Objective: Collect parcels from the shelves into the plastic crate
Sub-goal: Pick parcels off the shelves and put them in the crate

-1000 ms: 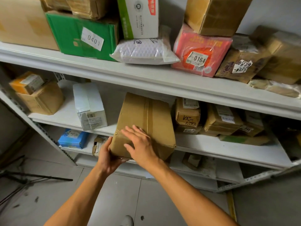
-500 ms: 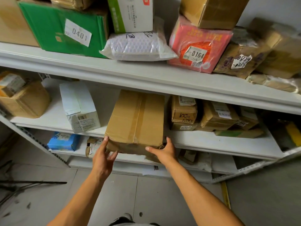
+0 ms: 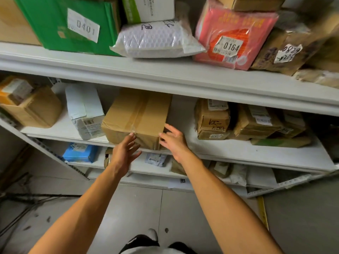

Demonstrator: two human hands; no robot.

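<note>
Tape-sealed brown cardboard box (image 3: 136, 117) on white middle shelf (image 3: 238, 153). My left hand (image 3: 124, 153) fingers straight, tips touching its front; right hand (image 3: 174, 140) fingers spread at its right corner (contact unclear).

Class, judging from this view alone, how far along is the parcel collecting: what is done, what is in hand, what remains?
Done: nothing shows as collected; no crate is in view. In hand: the left hand and right hand, fingers straight, touch the front of the taped brown box, which sits on the middle shelf. Left: lifting it out, plus the green box and pink parcel above.
</note>
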